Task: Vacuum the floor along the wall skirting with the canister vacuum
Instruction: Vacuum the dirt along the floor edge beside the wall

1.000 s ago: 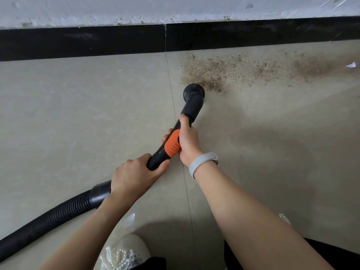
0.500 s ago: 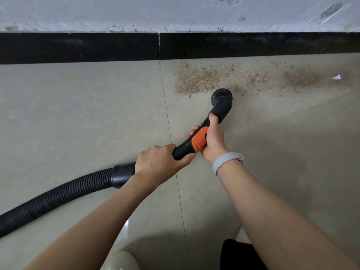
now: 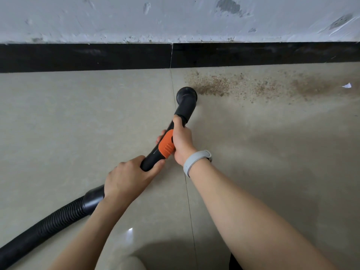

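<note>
A black vacuum handle with an orange slider [image 3: 166, 145] ends in a round nozzle [image 3: 186, 94] that sits on the beige tile floor, at the left end of a band of brown grit [image 3: 233, 84]. My right hand [image 3: 181, 140] grips the handle beside the orange part. My left hand [image 3: 128, 177] grips the handle's lower end, just above the ribbed black hose [image 3: 48, 225]. The grit runs rightward along the black skirting [image 3: 253, 55]. The canister itself is out of view.
A scuffed white wall [image 3: 175, 18] rises above the skirting. A small white scrap [image 3: 347, 85] lies at the far right in the grit. A grout line [image 3: 187, 191] runs from the skirting toward me. My shoe tip [image 3: 128, 263] shows at the bottom edge.
The nozzle swept right along the lower edge of the grit and has come back left to the band's left end. Both hands kept their grip.
</note>
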`<control>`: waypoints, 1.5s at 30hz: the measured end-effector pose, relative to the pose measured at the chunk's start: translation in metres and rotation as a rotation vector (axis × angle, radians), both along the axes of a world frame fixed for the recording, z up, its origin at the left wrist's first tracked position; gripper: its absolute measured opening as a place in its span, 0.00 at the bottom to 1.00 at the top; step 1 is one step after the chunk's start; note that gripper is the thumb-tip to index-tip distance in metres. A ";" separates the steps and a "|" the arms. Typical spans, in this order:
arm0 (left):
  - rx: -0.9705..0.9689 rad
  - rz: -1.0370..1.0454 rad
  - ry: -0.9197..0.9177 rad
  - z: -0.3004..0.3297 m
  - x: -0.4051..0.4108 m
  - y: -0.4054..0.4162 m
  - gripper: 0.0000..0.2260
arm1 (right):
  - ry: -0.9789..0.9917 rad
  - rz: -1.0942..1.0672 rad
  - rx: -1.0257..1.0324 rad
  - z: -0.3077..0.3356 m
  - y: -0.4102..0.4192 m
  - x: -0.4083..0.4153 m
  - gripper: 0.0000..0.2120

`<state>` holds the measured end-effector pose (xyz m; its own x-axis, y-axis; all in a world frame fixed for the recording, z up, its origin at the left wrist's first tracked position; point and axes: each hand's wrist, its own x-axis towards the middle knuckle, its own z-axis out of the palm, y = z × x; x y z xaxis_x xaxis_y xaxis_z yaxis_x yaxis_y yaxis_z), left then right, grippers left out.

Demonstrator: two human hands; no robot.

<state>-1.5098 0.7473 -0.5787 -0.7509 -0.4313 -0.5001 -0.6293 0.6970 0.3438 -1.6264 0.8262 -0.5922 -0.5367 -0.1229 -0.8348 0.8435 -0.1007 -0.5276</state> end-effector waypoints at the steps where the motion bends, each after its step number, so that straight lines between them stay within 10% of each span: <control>1: 0.006 0.005 0.000 0.000 -0.003 -0.001 0.22 | 0.004 0.005 0.004 0.000 -0.001 -0.003 0.12; 18: 0.068 -0.349 -0.012 -0.006 -0.084 0.061 0.21 | 0.032 -0.267 0.098 -0.007 0.090 -0.061 0.14; 35: -0.011 0.028 0.047 -0.013 -0.039 -0.002 0.22 | 0.049 0.031 0.007 -0.011 -0.003 -0.043 0.13; 45: 0.031 -0.094 0.027 -0.014 -0.065 0.021 0.22 | 0.036 -0.031 0.053 -0.015 0.028 -0.062 0.16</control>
